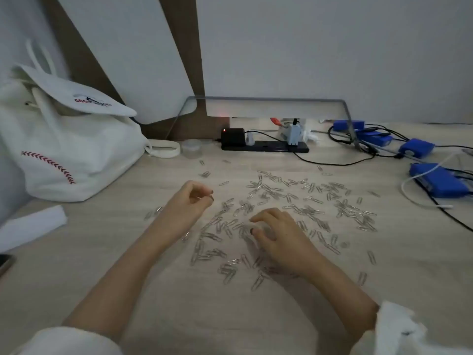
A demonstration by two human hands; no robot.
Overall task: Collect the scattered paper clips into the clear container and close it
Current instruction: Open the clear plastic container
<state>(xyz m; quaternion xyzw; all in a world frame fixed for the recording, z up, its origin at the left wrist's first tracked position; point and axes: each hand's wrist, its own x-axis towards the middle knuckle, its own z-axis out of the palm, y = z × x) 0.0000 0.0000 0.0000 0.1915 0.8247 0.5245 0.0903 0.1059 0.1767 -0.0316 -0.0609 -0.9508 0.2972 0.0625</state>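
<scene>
Several silver paper clips (311, 193) lie scattered over the middle of the pale wooden desk (128, 252). A small clear round container (191, 149) stands at the back of the desk, left of the black power strip; its lid state is not readable. My left hand (188, 201) hovers at the left edge of the scatter, fingers curled with thumb and fingertips pinched; a clip seems to sit in the pinch. My right hand (279, 234) rests palm down on the clips at the centre, fingers spread and bent over them.
A white canvas bag (69, 149) stands at the left, with a white folded cloth (30, 226) in front of it. A black power strip (263, 144) with plugs lies at the back. Blue devices (439, 179) and cables fill the right side. A clear acrylic stand (266, 103) spans the back.
</scene>
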